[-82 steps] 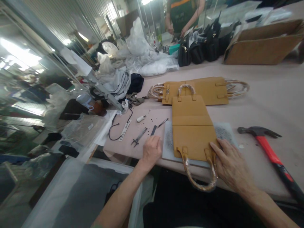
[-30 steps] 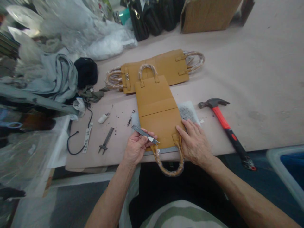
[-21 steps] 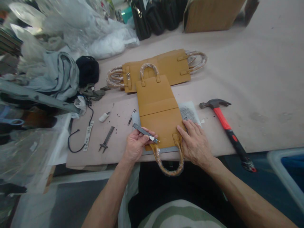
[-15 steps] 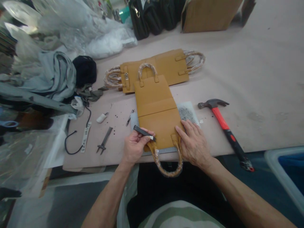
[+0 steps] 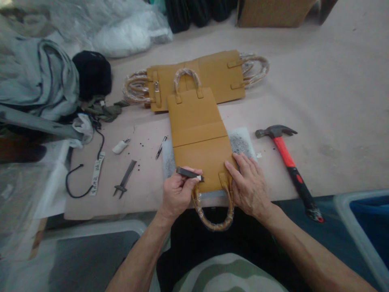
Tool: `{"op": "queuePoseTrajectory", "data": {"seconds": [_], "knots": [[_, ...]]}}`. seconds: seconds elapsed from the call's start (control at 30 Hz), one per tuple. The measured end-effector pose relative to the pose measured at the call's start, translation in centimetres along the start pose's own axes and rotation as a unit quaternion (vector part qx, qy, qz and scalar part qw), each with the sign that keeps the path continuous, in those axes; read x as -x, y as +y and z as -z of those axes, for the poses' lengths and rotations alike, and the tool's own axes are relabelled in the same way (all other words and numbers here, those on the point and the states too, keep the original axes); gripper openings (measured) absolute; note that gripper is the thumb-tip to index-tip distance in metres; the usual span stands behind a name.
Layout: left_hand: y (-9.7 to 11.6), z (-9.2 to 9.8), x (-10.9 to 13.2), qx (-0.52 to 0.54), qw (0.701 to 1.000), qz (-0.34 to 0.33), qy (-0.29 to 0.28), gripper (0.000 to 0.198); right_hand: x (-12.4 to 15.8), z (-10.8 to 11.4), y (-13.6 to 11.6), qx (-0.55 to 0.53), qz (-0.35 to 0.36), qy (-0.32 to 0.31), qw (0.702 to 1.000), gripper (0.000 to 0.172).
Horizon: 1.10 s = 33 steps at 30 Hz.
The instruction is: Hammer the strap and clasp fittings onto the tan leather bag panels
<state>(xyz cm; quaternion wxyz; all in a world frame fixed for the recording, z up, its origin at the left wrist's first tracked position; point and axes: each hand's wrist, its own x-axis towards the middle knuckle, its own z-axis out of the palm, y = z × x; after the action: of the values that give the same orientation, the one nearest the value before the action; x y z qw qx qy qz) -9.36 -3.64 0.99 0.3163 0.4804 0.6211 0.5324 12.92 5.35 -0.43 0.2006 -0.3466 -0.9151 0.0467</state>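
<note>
A tan leather bag panel (image 5: 199,134) with a wrapped handle at each end lies flat in front of me, its near handle (image 5: 214,225) hanging past the table edge. My left hand (image 5: 179,192) pinches a dark bar-shaped tool (image 5: 187,173) with a small white patch near its tip. That tip is at the panel, close to the left base of the near handle. Flat on the panel's right edge, beside the other handle base, rests my right hand (image 5: 249,182) with fingers stretched out. A pale speckled board (image 5: 241,144) shows beneath the panel.
A claw hammer (image 5: 285,154) lies to the right, its grip over the table edge. Leftward are a divider-like metal tool (image 5: 125,178), a small white bottle (image 5: 120,147) and a thin metal tool (image 5: 161,147). More tan panels (image 5: 219,77) lie behind. A cardboard box (image 5: 273,14) stands farther back.
The dark tool in my left hand has shifted slightly right along the panel, and its tip is now further from the panel's left edge. My right hand stays in place. The view has tilted down.
</note>
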Motion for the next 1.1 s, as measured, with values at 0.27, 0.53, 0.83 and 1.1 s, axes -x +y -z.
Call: {"op": "queuePoseTrajectory", "data": {"seconds": [0.27,0.53,0.83,1.1], "knots": [[-0.6,-0.3,0.3,-0.001,1.000,-0.012,0.014,0.013,0.0,0.0,0.0,-0.008,-0.002,0.002,1.000,0.052],[-0.3,-0.3,0.3,-0.040,0.998,-0.041,0.000,0.013,0.1,0.0,-0.1,-0.015,-0.005,0.007,1.000,0.049],[0.6,-0.9,-0.1,-0.143,0.983,-0.116,-0.010,0.012,-0.1,0.2,-0.2,-0.040,-0.030,-0.011,0.999,0.047],[-0.2,-1.1,-0.3,-0.134,0.977,-0.164,-0.001,0.013,0.0,0.6,0.2,-0.094,-0.027,0.016,0.995,0.037]]}}
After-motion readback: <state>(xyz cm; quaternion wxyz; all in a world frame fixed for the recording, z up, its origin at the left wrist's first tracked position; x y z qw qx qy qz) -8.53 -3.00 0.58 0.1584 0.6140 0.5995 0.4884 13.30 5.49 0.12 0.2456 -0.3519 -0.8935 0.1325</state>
